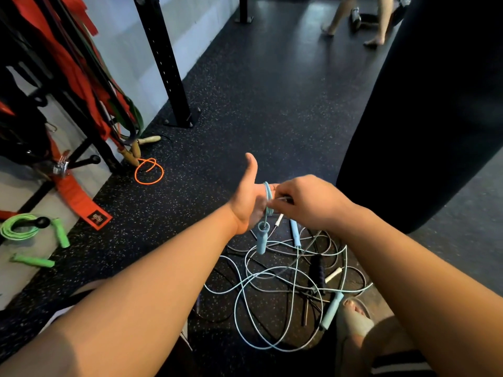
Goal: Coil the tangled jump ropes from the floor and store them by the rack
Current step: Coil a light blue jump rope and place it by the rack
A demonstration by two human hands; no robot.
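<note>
A light blue jump rope [272, 278] lies in loose tangled loops on the dark floor, mixed with darker ropes. A few turns of it are wrapped around my left hand [249, 197], whose thumb points up. One blue handle [262, 238] dangles below that palm; the other blue handle [331, 310] lies on the floor. My right hand [307, 202] pinches the blue cord right beside the left hand. A coiled green rope [19, 227] hangs on a rack peg at the left, its green handles [61, 232] resting below.
A black rack upright [166, 66] is bolted to the floor, with red and green bands [81, 85] hanging on the rack at left. An orange rope [149, 171] with wooden handles lies near it. A black punching bag [424, 110] hangs at right. Another person's legs [362, 20] are far back.
</note>
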